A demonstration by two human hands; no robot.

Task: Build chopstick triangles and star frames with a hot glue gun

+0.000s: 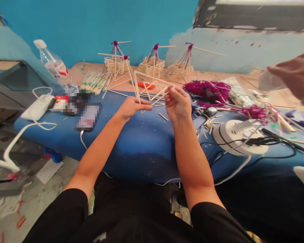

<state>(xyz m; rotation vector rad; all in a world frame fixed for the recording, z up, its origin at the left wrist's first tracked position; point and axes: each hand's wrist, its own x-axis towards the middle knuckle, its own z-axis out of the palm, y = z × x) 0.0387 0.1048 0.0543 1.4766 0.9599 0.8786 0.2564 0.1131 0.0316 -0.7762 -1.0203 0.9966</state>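
Note:
My left hand (133,107) pinches the lower left corner of a frame of thin wooden sticks (152,77), held up over the blue tabletop. The fingers of my right hand (177,101) are closed at the frame's right side, against a stick there. Sticks rise from the frame's left to a purple thread knot (126,57), where another stick points left. Behind it stand three stick models, the left one (118,64), the middle one (152,65) and the right one (181,69), each with a purple knot on top. An orange-handled tool (146,85) lies partly hidden behind the frame.
Wrapped sticks (95,82), a plastic bottle (53,64) and a phone (88,117) lie to the left. Purple thread (210,90), a glue gun's dark cable (271,140) and a round white power strip (239,135) occupy the right. Another person's hand (294,72) reaches in at right.

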